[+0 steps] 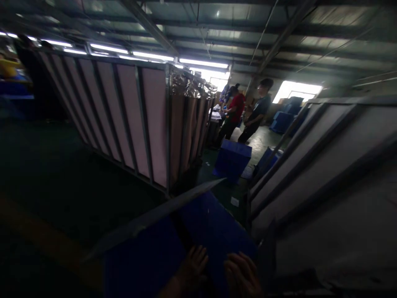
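A large blue box (pixel 206 219) fills the lower middle of the view, tilted in the picture, with a greyish flap (pixel 149 221) along its far left edge. A dark strip runs across its surface. My left hand (pixel 192 265) is at the box's near part, its fingers stretched out and nothing seen in it. To its right, my right hand (pixel 242 271) is over the box's right side, fingers extended and slightly bent. Dim light and blur hide whether either palm presses on the box.
A tall metal-framed cart with pale panels (pixel 155 124) stands ahead on the left; another framed cart (pixel 328 165) is close on the right. Between them are a blue bin (pixel 232 159) and a paper scrap (pixel 235 201). Two people (pixel 237 107) (pixel 260 109) stand beyond.
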Tool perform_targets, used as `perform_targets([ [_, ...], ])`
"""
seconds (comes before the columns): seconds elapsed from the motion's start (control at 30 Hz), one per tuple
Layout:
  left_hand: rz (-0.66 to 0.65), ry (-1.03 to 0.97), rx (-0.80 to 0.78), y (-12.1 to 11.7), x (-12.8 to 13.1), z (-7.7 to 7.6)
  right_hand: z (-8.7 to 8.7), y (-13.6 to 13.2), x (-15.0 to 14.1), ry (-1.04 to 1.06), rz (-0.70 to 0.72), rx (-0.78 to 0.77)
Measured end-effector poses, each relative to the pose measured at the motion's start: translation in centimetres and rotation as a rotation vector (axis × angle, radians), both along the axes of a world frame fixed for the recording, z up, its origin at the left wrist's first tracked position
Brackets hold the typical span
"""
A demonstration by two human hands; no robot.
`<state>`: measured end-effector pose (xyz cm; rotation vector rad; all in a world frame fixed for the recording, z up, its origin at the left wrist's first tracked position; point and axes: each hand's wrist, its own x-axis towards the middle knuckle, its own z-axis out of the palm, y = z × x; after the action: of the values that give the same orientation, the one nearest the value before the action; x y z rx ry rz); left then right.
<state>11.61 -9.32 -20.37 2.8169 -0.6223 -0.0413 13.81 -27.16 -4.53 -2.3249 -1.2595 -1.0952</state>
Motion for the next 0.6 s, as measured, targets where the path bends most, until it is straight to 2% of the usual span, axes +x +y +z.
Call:
perform_targets([
  [0.07,-0.018,-0.078,-0.077,1.1,-0.8,1.9,-0.5,2.3,0.7,0.018,0.036,-0.010],
  [0.13,0.002,-0.229,-0.105,3.5,-2.4,4.4,-2.2,4.4,1.4,0.070,0.035,0.035],
  [0.23,0.050,-0.386,0.002,8.1,-6.3,9.3,-7.2,6.3,2.0,0.144,-0.001,0.027],
  [0.3,-0.049,-0.441,0.084,10.6,-9.2,12.5,-11.4,6.5,2.1,0.175,-0.058,-0.054],
  [0.37,-0.117,-0.493,0.147,12.2,-11.5,14.4,-15.0,6.2,2.0,0.234,-0.104,-0.127],
  [0.4,-0.066,-0.511,0.175,12.5,-12.3,14.7,-16.3,6.0,2.0,0.273,-0.111,-0.154],
  [0.47,0.200,-0.476,0.219,12.4,-13.3,13.8,-17.8,5.7,1.9,0.363,-0.109,-0.183],
  [0.53,0.545,-0.306,0.205,11.4,-13.6,11.3,-17.9,5.6,2.0,0.463,-0.099,-0.166],
  [0.6,0.724,-0.006,0.148,9.9,-13.6,8.2,-17.4,5.2,2.1,0.580,-0.052,-0.097],
])
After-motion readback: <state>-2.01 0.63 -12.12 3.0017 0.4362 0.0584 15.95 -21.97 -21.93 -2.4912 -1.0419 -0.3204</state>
